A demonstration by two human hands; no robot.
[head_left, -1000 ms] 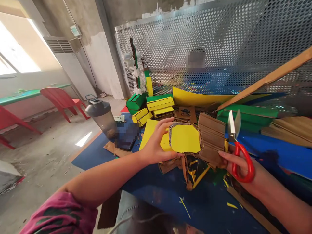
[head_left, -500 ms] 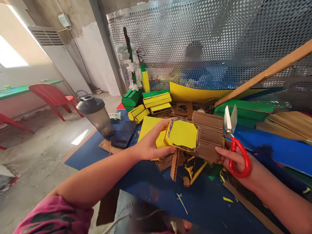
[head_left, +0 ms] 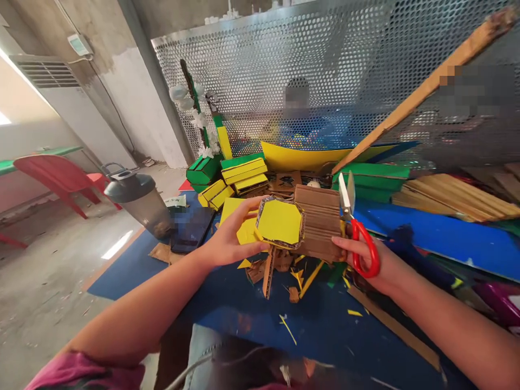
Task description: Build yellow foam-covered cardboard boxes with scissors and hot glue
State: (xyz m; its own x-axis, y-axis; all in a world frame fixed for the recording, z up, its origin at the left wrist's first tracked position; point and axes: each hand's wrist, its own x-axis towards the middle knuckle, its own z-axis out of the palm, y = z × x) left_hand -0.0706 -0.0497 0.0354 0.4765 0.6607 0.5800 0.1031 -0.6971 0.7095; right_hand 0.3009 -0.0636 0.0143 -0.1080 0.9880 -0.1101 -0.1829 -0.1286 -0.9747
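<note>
My left hand [head_left: 229,238] grips a yellow-faced cardboard piece [head_left: 280,222] with a brown ragged edge, fingers wrapped round its left side. My right hand [head_left: 365,257] holds red-handled scissors [head_left: 357,233], blades pointing up and slightly apart, and its fingertips also pinch the right side of a brown corrugated cardboard piece [head_left: 320,222] behind the yellow piece. Both hands hover above a blue sheet [head_left: 325,325] strewn with yellow and brown offcuts [head_left: 292,271].
A grey shaker bottle [head_left: 138,200] and a dark phone [head_left: 190,230] lie left. Green and yellow boxes [head_left: 235,173], a yellow sheet [head_left: 300,157] and a wooden strip [head_left: 414,89] stand before a perforated metal screen [head_left: 325,65]. Cardboard strips [head_left: 450,197] lie right. Red chairs [head_left: 60,176] stand far left.
The view has swung right and the hands with the cardboard and scissors have shifted left in the picture. The grips look unchanged.
</note>
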